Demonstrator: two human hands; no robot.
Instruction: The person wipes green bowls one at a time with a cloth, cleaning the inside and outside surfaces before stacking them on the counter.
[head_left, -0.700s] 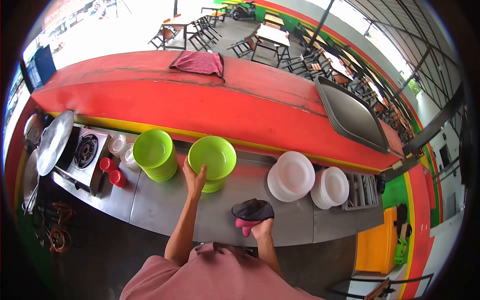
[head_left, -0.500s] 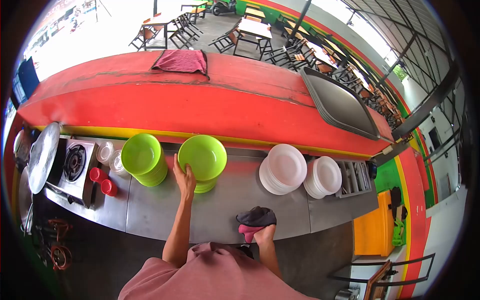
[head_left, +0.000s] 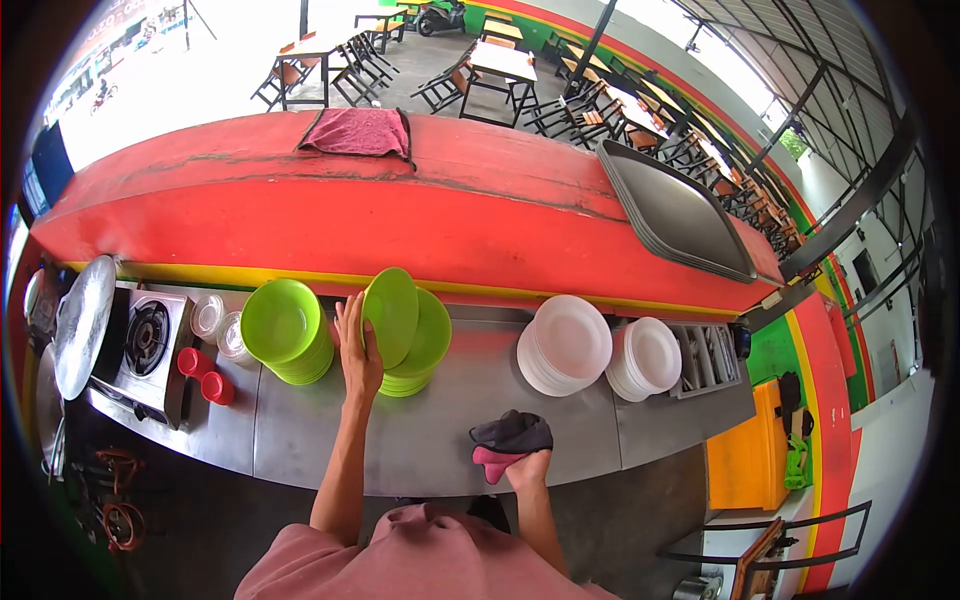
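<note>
Head view: left hand [head_left: 357,350] grasps one tilted green plate [head_left: 391,315], right hand [head_left: 527,468] clenches one cloth [head_left: 510,440].

The cloth [head_left: 511,440] hides the right hand's [head_left: 527,468] fingers.

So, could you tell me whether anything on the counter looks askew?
Only the top green plastic bowl: the left hand tilts it on edge above its stack. The white plate stacks sit level.
</note>
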